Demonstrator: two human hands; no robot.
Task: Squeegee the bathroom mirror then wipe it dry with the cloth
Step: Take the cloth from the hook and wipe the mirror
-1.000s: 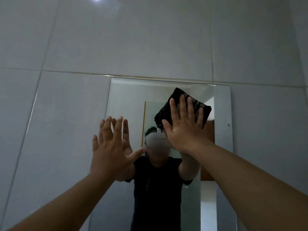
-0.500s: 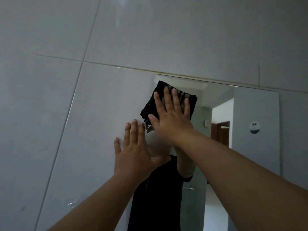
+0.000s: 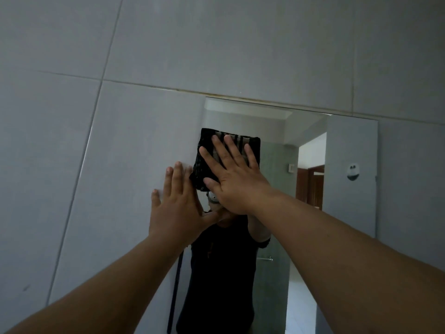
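While pressed flat under the right hand, cloth on mirror

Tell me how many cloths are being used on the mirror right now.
1. A dark folded cloth is pressed flat against the upper left part of the mirror under the right hand. None shows elsewhere.
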